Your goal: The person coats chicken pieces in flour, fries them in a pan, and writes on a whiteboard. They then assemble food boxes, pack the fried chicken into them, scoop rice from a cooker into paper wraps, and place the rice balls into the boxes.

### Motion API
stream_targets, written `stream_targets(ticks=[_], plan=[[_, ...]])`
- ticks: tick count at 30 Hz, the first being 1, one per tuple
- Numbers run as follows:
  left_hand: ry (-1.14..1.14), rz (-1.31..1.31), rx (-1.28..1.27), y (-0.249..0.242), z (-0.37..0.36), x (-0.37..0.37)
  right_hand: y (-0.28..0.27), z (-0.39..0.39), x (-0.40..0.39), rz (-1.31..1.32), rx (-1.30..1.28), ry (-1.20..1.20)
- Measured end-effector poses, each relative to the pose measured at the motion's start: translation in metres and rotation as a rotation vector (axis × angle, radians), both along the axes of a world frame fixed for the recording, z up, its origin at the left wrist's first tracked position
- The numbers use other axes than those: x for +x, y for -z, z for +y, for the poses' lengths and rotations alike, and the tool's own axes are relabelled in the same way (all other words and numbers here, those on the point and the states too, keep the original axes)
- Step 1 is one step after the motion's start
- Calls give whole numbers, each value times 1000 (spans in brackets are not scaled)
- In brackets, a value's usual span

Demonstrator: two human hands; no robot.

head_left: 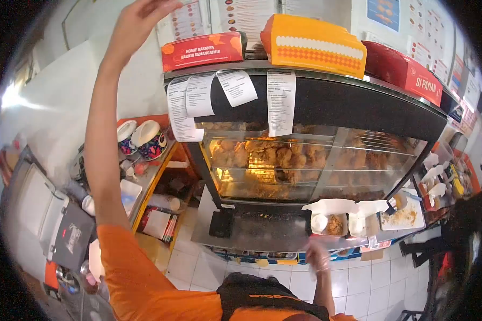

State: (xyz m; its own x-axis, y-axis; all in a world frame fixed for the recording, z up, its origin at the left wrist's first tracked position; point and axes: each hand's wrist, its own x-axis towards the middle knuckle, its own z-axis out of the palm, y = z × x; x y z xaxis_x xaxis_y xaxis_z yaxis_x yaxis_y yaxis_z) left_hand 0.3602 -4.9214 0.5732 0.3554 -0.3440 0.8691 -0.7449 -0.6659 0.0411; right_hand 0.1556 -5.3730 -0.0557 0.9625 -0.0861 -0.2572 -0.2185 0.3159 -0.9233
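My left hand (pixel 136 24) is raised high at the top edge of the view, its fingers stretched out and partly cut off. A red printed carton stack (pixel 202 52) stands just below and to its right, on top of the glass food warmer (pixel 334 160). Low at the counter's front edge is my right hand (pixel 318 257), seemingly in a clear plastic glove, with its fingers blurred. Just above it stands an open white box (pixel 326 227) holding a white lump and fried food (pixel 334 224). Another open box (pixel 359 224) is beside it.
Fried chicken (pixel 284 155) fills the warmer's shelves. Paper order slips (pixel 281 101) hang from its top edge, below yellow cartons (pixel 316 45). A tray with crumbs (pixel 404 214) is on the right. Patterned tubs (pixel 150 140) stand on the left shelf, above a dark case (pixel 72 235).
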Motion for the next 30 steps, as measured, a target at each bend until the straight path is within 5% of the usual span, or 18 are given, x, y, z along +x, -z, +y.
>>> stream_targets(ticks=[1,4,7,10,12,13,14,19,23,30], plan=[[-36,39,89,-15,10,37,68,-5,-19,309,44,-85],[-41,267,269,-22,22,112,217,-11,-133,519,-414,-243],[154,715,285,-22,17,140,302,-6,-258,871,-210,122],[496,1023,190,-13,31,193,353,40,-338,857,95,598],[429,904,346,-6,28,207,370,88,-355,679,288,776],[450,936,348,-5,32,219,365,99,-361,839,759,945],[469,969,348,-2,32,224,370,132,-362,863,486,856],[722,1322,83,6,42,246,384,218,-360,876,564,843],[714,1363,63,9,45,271,381,237,-358,796,540,802],[511,968,506,-4,27,254,357,217,-325,869,284,791]])
